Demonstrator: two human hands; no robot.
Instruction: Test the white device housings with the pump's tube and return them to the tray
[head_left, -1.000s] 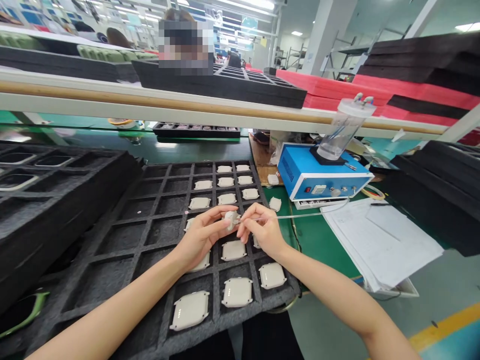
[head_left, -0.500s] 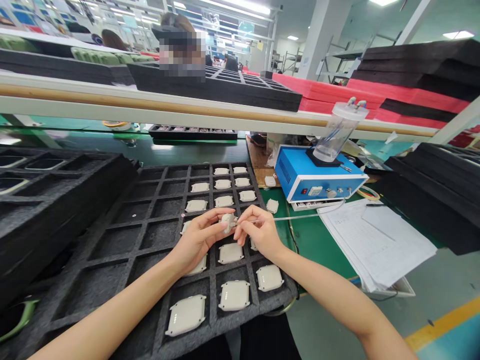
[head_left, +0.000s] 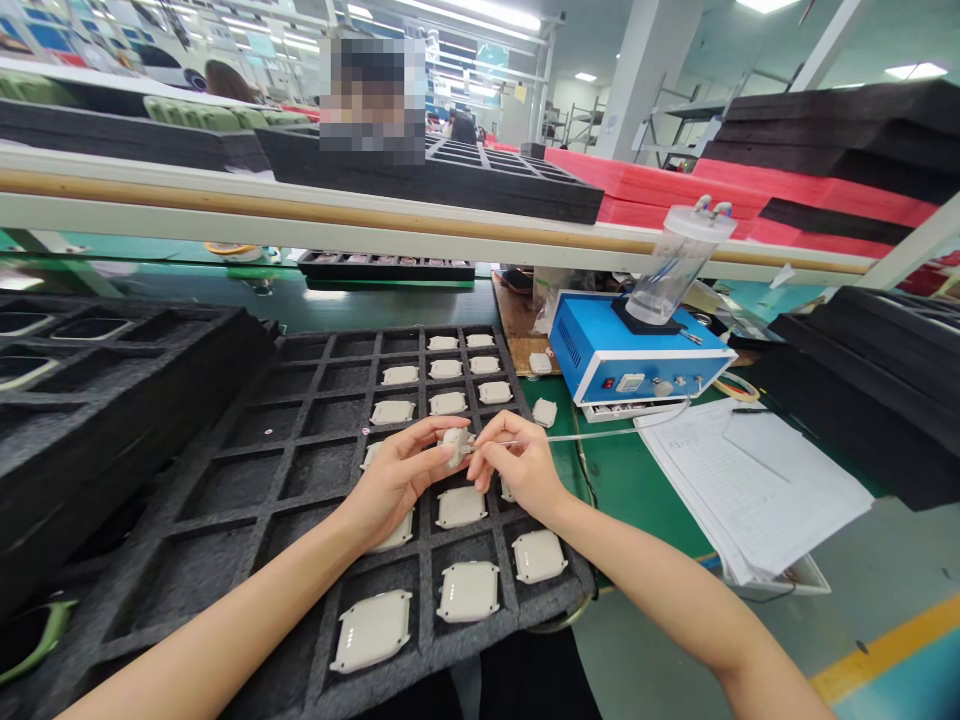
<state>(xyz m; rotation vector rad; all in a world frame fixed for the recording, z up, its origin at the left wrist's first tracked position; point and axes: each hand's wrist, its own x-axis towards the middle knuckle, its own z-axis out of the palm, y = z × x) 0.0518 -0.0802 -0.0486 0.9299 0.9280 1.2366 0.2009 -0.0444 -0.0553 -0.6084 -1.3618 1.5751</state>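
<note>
My forearms (head_left: 262, 590) angle inward, so my left hand (head_left: 403, 468) and right hand (head_left: 523, 466) face each other above the tray (head_left: 319, 468). The left, fingers bent, pinches a case (head_left: 454, 446) between thumb and fingers; the right, curled nearly closed, grips a thin tube (head_left: 592, 436) aimed at the case. Whether its tip touches, I can't tell. Other cases (head_left: 462, 507) lie beneath and around both hands.

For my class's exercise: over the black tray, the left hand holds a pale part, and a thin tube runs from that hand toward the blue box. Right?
No: in the head view, the thin tube runs from the right hand toward the blue box.
</note>
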